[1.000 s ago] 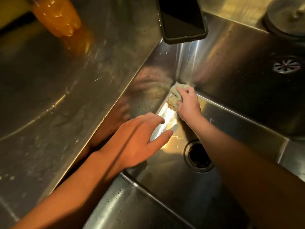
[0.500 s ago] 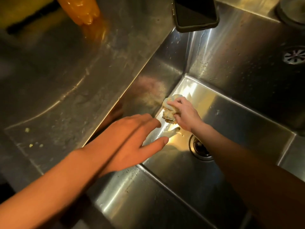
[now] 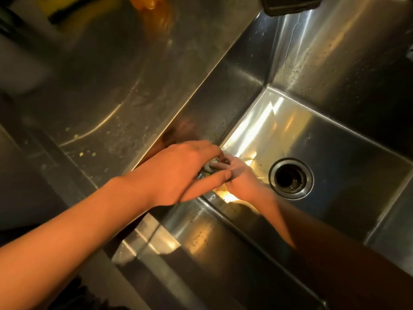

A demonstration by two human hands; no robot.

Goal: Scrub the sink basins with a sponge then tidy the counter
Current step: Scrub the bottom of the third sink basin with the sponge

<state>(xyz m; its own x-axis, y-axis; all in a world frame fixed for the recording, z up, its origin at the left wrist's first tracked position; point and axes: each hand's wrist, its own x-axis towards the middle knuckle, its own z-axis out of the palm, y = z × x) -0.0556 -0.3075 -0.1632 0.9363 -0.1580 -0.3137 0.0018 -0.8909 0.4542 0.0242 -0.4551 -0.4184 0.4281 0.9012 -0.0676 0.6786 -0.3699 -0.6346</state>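
Two hands meet low in the sink basin [image 3: 348, 151], at the seam where its left wall joins the floor, near the front left corner.

Left hand [image 3: 178, 171]: forearm enters from lower left and crosses the basin's front rim. Palm down, fingers extended and only slightly bent, thumb straight and pointing right, its tip against the right hand. Released posture, grasping nothing visible. It sits above the sponge and covers most of it; contact between them cannot be told.

Right hand [image 3: 238, 175]: forearm enters from lower right, reaching diagonally across the basin floor with the wrist low. Fingers [image 3: 220, 165] curl leftward over the sponge, clasping it against the steel. Motion blur on hand and forearm.

Sponge [image 3: 209, 167]: only a small pale, greyish lump shows in the gap between the two hands, at the foot of the left wall.

Drain [image 3: 290, 178]: open round hole, just right of the right hand. Basin walls carry water droplets.

Counter [image 3: 100, 90]: steel, left of the basin, with a few pale crumbs [image 3: 81, 154] near its front. An orange bottle [image 3: 147, 2] stands at its far end, cut off by the top edge. A dark flat object [image 3: 290, 5] overhangs the basin's back rim
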